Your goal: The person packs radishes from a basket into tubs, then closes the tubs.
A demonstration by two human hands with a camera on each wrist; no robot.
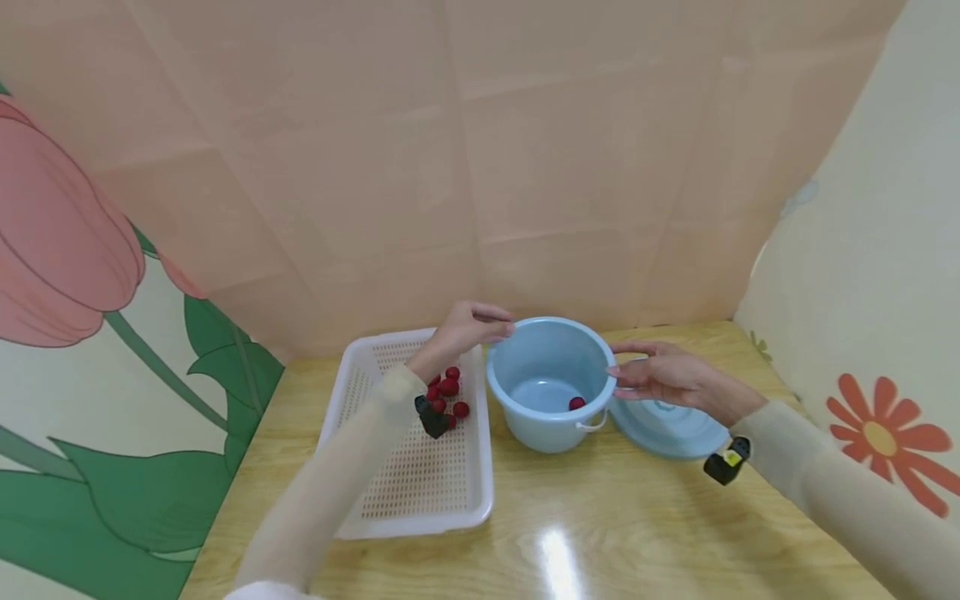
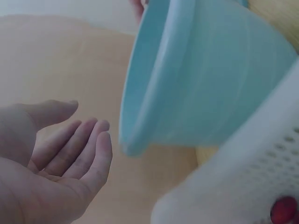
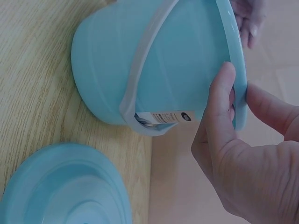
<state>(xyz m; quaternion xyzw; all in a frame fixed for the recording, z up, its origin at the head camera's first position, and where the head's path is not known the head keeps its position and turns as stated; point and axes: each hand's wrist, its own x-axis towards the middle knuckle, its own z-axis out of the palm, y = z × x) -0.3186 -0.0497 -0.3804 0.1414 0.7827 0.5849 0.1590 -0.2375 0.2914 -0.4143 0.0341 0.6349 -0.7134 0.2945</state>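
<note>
A light blue bucket stands upright, with one small dark red ball at its bottom. My right hand pinches the bucket's rim, the thumb on the inside and the fingers outside, as the right wrist view shows. Beside the opposite rim hovers my left hand, its fingers relaxed and holding nothing in the left wrist view. Beneath the left forearm, several dark red balls lie in a white perforated basket; the arm partly hides them. Whether they are fruit, I cannot tell.
A blue lid lies on the wooden table to the bucket's right, partly under my right hand. The bucket's white handle hangs down and bears a paper label. A peach-coloured sheet covers the wall behind.
</note>
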